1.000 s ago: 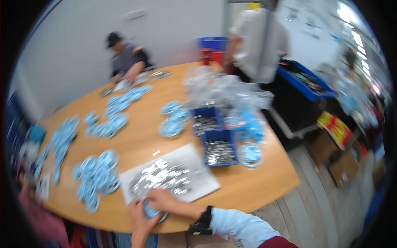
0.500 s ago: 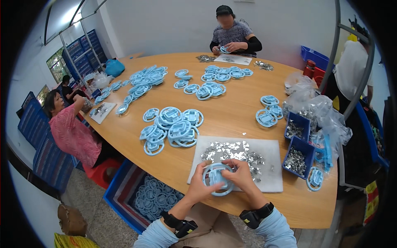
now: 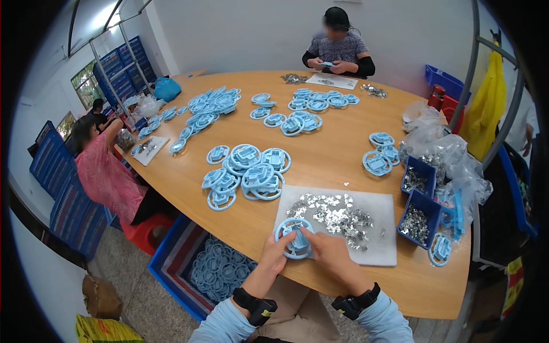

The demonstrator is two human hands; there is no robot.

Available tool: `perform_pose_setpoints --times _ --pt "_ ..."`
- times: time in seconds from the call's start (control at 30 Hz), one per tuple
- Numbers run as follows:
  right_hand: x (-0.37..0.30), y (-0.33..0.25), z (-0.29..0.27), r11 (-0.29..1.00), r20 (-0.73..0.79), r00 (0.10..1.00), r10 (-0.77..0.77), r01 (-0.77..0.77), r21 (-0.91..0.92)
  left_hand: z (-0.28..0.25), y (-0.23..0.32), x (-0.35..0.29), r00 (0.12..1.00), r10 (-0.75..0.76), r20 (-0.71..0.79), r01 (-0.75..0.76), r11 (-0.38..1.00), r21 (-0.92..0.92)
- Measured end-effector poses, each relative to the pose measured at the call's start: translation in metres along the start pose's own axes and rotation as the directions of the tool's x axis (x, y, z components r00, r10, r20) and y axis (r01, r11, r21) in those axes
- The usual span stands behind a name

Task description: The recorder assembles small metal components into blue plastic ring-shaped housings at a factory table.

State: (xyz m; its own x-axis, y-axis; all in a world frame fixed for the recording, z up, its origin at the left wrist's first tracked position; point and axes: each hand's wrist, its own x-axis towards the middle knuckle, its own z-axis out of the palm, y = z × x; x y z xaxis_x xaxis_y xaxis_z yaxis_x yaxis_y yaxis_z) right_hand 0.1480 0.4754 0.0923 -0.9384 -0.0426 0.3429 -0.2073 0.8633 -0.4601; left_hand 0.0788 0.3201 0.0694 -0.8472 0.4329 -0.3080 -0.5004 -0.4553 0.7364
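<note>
A light-blue steering-wheel-shaped plastic part is between my hands over the near edge of a white foam board. My left hand grips its lower left rim, the thumb lying on its middle. My right hand closes on its right side, thumb and fingers near the centre; its fingertips are partly hidden. Small shiny metal pieces lie scattered on the board just beyond the part. To the right, two dark-blue bins hold more metal pieces.
Light-blue wheel parts lie in piles across the wooden table. Below its left edge stands a blue crate full of them. Plastic bags crowd the right edge. One co-worker sits opposite, another at left.
My hands have drawn closer together around the wheel-shaped part, with the left thumb now on its middle. The whole view has shifted slightly. The co-worker opposite holds a blue part lower.
</note>
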Motion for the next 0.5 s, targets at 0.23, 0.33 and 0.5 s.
perform_pose_setpoints --times 0.23,0.33,0.5 --pt "-0.0020 -0.0049 0.0055 1.000 0.026 1.000 0.006 -0.006 0.029 0.0003 0.0003 -0.0011 1.000 0.011 -0.018 -0.012 1.000 -0.025" --pt "-0.0028 -0.0054 0.0106 0.998 0.017 1.000 0.005 -0.006 0.054 -0.0035 -0.0027 0.0006 1.000 0.024 -0.003 -0.024 1.000 0.002" --pt "-0.0033 -0.0065 0.0078 0.997 0.043 0.999 0.027 -0.030 0.070 0.0039 -0.0009 -0.0049 0.999 0.032 -0.032 -0.032 0.999 -0.003"
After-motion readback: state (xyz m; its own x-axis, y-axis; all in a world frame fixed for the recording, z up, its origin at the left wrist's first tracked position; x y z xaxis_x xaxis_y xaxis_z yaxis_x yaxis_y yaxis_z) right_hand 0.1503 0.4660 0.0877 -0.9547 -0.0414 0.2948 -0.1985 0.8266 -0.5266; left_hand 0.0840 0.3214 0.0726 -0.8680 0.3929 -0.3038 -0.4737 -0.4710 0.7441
